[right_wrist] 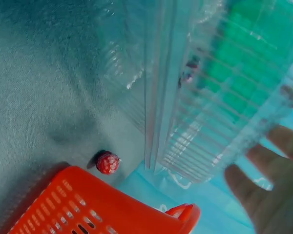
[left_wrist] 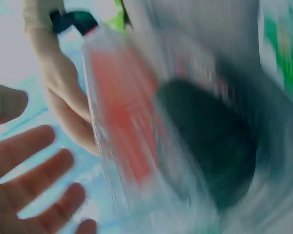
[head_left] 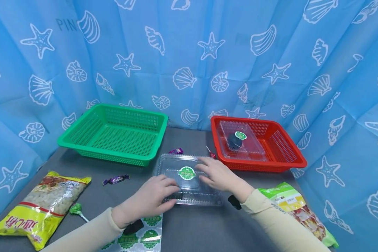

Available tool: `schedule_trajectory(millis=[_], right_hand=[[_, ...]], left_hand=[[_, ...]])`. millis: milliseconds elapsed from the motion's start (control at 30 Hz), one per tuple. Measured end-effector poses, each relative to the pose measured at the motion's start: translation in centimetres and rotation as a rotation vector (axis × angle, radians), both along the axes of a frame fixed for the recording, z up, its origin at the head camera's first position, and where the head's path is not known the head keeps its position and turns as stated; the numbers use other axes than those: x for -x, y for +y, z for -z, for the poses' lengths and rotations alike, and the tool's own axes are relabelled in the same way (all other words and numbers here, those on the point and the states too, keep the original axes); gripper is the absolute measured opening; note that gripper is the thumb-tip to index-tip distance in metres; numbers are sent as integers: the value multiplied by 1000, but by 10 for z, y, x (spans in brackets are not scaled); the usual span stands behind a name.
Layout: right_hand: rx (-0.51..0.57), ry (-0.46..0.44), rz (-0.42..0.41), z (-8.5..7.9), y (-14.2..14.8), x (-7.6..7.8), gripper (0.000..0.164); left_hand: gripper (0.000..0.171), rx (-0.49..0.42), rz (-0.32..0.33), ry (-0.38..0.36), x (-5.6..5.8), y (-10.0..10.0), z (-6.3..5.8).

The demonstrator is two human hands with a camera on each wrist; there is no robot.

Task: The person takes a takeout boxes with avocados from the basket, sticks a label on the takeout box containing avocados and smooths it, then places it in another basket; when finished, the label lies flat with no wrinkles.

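Observation:
A clear plastic clamshell box (head_left: 170,169) with a round green sticker (head_left: 187,173) lies in the middle of the table. My left hand (head_left: 148,197) is at its front left, fingers loosely extended; in the left wrist view the fingers (left_wrist: 44,178) are spread apart from the box. The right hand (head_left: 220,175) reaches over the box's right side, fingers lightly bent on the lid. Through the clear plastic, a dark rounded thing (left_wrist: 210,141) appears blurred in the left wrist view. Ridged box walls (right_wrist: 185,156) stand beside the right fingers (right_wrist: 263,165) in the right wrist view.
A green basket (head_left: 113,157) stands back left. The red basket (head_left: 261,166) at back right holds another stickered box (head_left: 255,143). Wrapped candies (head_left: 116,180), lollipops (head_left: 76,209), a sticker sheet (head_left: 151,241), a yellow noodle bag (head_left: 47,206) and a green snack bag (head_left: 289,201) lie around.

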State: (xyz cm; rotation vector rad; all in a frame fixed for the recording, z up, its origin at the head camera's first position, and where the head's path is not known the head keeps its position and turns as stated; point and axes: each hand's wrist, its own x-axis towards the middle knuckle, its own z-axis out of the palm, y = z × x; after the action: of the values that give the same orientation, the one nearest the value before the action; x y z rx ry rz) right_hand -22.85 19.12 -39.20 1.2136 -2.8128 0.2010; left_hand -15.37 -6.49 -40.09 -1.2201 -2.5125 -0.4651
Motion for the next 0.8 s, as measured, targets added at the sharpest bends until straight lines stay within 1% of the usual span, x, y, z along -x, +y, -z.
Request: schedule_trajectory(millis=[67,133,200,267,367,500,600,667,733,800], right_hand=[[-35,8,26,2,-1,-1,39],[-54,34,40,4,-1,-4,37],[-45,74,39,5,-1,-7,33],[-19,102,30,6,1,-12,31],[26,117,24,7,6,-20,30],[67,102,46,12,13,-29,35],[91,109,69,21,15,-33,41],[116,120,95,29,14,-36,44],[146,132,126,36,11,-38,44],[180,142,162,42,7,-39,43]], left_hand=[[31,23,-15,-14,-7,2,3],[34,64,-47,-21,-11,2,5],[35,88,-80,-17,-10,1,7],[34,98,-107,7,-8,-1,8],[34,110,-143,31,-4,-5,10],[40,156,-224,55,6,-9,11],[51,189,-297,60,15,-9,11],[59,210,-335,51,21,-7,12],[69,231,-364,35,26,-5,12],[76,258,-376,12,31,-2,13]])
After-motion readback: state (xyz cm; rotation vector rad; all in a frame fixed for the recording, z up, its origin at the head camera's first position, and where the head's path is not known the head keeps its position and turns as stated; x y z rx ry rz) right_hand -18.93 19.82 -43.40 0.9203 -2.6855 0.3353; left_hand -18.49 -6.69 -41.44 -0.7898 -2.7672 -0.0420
